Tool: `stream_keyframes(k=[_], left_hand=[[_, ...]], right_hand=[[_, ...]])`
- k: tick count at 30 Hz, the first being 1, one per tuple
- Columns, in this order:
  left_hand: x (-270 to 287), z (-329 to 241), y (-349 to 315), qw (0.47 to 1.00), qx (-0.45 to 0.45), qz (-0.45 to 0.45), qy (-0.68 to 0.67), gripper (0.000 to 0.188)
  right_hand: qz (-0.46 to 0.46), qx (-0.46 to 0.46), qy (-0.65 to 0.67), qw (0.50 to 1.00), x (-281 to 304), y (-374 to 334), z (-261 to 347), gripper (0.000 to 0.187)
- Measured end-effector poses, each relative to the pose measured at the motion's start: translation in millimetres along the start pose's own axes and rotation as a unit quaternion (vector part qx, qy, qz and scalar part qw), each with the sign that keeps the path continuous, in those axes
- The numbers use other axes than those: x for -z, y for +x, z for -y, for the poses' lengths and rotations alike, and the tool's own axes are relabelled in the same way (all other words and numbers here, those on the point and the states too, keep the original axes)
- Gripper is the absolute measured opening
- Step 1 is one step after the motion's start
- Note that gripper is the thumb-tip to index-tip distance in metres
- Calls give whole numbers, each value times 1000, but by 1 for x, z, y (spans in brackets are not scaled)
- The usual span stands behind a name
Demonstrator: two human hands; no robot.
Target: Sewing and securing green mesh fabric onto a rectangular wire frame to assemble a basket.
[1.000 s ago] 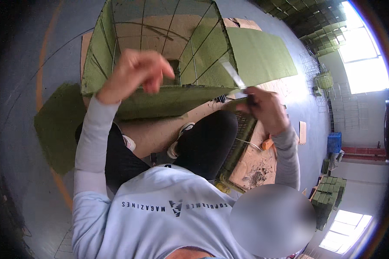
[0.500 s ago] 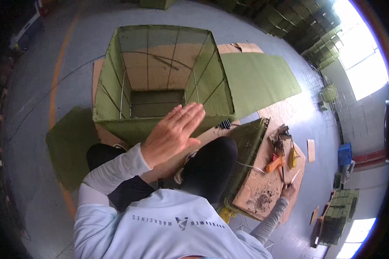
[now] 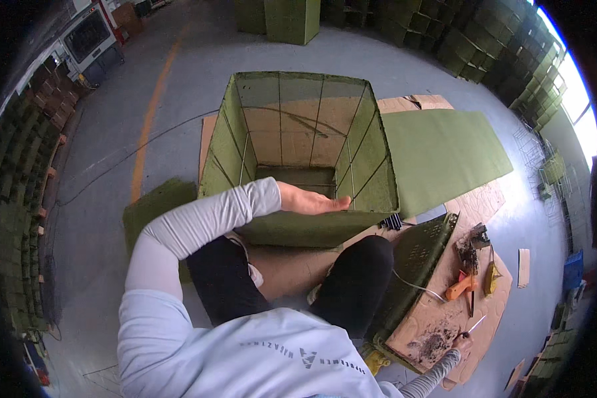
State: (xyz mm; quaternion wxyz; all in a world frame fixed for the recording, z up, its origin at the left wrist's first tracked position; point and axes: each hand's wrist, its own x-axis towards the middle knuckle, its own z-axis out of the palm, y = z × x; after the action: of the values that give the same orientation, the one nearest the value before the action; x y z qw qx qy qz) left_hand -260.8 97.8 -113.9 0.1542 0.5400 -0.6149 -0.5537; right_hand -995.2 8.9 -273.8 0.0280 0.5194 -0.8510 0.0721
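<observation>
R grip (image 3: 464,343) on 1 knife (image 3: 476,324), L (image 3: 310,200) nr 1 box (image 3: 312,229)

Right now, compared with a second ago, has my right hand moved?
Yes, toward you: your right hand was beyond the orange tool and is now on its near side.

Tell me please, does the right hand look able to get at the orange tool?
Probably yes: the right hand is near the orange tool, over the same cardboard, and nothing tall seems between them, though the knife at this hand might hinder.
</observation>
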Motion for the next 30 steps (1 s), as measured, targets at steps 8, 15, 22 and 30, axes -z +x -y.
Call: stream_keyframes(k=[8,15,22,30], left_hand=[[62,40,-21,986,93,47,-129,105],[104,76,-110,898,38,-359,254,50],[159,90,-188,754,158,-564,297,33],[137,96,-134,662,293,-424,544,5]], right_hand=[[-15,52,261,964,18,-13,49,49],[-180,130,141,965,42,-2,104,58],[-69,95,471,874,59,-9,217,44],[-50,236,439,866,75,-18,294,35]])
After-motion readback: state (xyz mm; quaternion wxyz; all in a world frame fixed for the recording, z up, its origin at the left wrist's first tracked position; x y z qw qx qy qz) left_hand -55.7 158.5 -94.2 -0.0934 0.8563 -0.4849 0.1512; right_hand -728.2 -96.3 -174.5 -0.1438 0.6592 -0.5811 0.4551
